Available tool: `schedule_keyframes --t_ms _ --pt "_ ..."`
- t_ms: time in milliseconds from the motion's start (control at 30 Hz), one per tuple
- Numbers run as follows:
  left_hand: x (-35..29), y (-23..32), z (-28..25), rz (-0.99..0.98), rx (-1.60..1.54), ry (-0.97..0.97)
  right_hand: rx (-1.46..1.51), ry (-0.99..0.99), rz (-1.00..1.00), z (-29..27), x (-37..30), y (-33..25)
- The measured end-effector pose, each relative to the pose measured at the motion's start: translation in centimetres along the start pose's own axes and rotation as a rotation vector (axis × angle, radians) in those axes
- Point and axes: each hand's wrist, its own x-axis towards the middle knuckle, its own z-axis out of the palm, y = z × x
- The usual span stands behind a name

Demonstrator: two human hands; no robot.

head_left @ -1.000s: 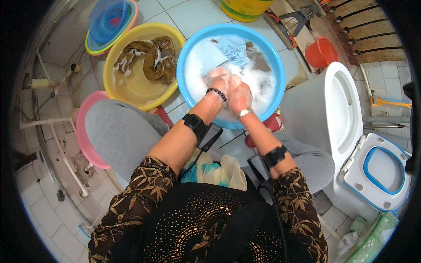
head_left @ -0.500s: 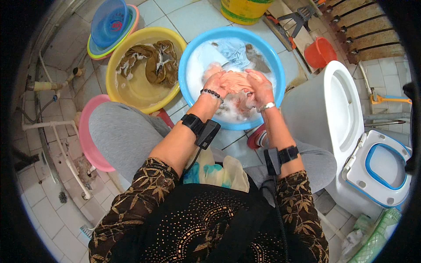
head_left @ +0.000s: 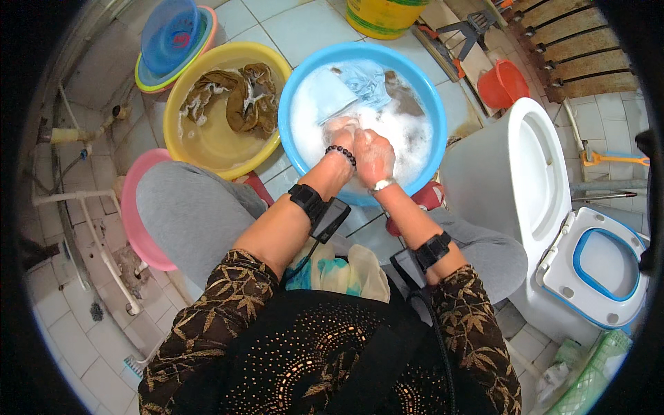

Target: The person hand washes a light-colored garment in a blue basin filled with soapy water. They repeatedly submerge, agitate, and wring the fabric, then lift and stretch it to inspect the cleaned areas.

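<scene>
Over the near side of a blue basin [head_left: 440,138] full of suds, my two hands are pressed together. My right hand [head_left: 374,158] is closed in a fist on a wet pink cloth, which the fingers now almost wholly hide. Against it, my left hand [head_left: 339,137] is also closed on that cloth, its fingers partly covered by foam. A light blue cloth [head_left: 365,81] lies bunched in the suds beyond my hands. Greyish-brown fabric [head_left: 403,93] soaks beside it at the far right of the basin.
Left of the blue basin, a yellow basin [head_left: 174,142] holds brown clothing [head_left: 238,104] in cloudy water. Stacked basins [head_left: 168,41] stand at the far left, and a pink basin [head_left: 142,228] by my left knee. A white toilet [head_left: 484,162] and red bucket [head_left: 503,84] are on the right.
My right hand has moved left and nearer to me, closing against my left hand. The pink cloth, spread between both hands before, is now gathered up and mostly hidden.
</scene>
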Motion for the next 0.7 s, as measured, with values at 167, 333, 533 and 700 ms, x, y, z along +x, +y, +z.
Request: schedule_keyframes --t_ms 167,333,533,700 --pt "-0.5 -0.4 1.4 -0.006 0.023 -0.017 0.021 0.133 0.069 0.5 -0.1 0.7" --pt "-2.5 1.1 2.4 0.034 -0.056 0.083 0.010 0.064 -0.078 1.5 -0.1 1.6" --pt "-1.6 3.1 1.6 -0.237 -0.200 -0.379 0.175 0.095 0.029 2.3 4.3 6.6" --pt "-1.5 7.0 2.4 0.350 -0.007 -0.035 0.686 -0.252 0.117 -0.8 4.0 9.3"
